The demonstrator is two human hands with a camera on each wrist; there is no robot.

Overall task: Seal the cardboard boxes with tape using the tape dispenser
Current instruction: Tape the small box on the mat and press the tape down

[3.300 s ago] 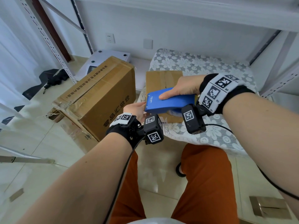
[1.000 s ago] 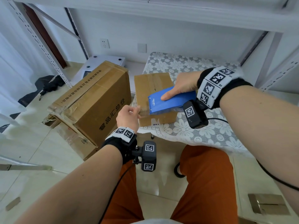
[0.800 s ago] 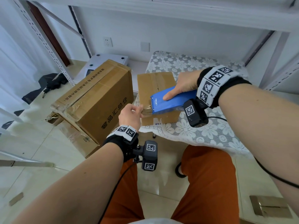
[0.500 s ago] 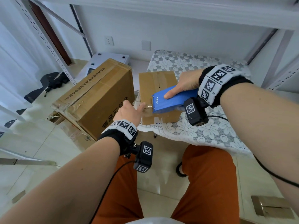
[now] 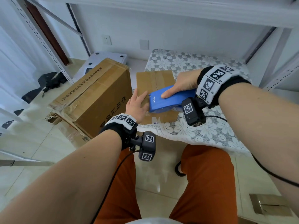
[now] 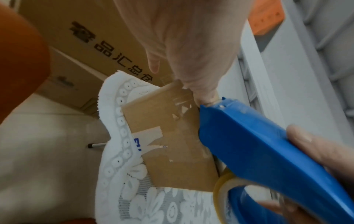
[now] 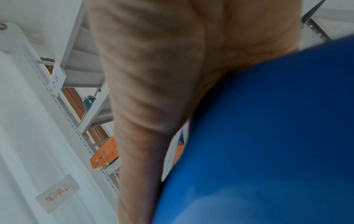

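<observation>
A small cardboard box point(image 5: 154, 78) lies on the lace-covered table point(image 5: 210, 131), with older tape along its top seam. My right hand point(image 5: 179, 86) grips a blue tape dispenser point(image 5: 169, 101) whose front end sits at the box's near edge. In the left wrist view the dispenser point(image 6: 258, 144) meets the box front point(image 6: 168, 151), and its tape roll point(image 6: 226, 191) shows below. My left hand point(image 5: 137, 104) lies flat on the box's near left corner, fingers straight, pressing the clear tape end down beside the dispenser's nose. The right wrist view shows only my palm and the blue dispenser body point(image 7: 268, 136).
A large cardboard box point(image 5: 95, 96) stands on the floor, close to the table's left side. Grey metal shelf uprights point(image 5: 40, 39) rise on the left and right. My orange-trousered legs point(image 5: 202, 183) are under the table's near edge. A flat cardboard piece point(image 5: 270, 206) lies on the floor, lower right.
My left hand rose from pinching the tape end below the dispenser and now lies flat on the box's corner. The dispenser has come down onto the box's near edge.
</observation>
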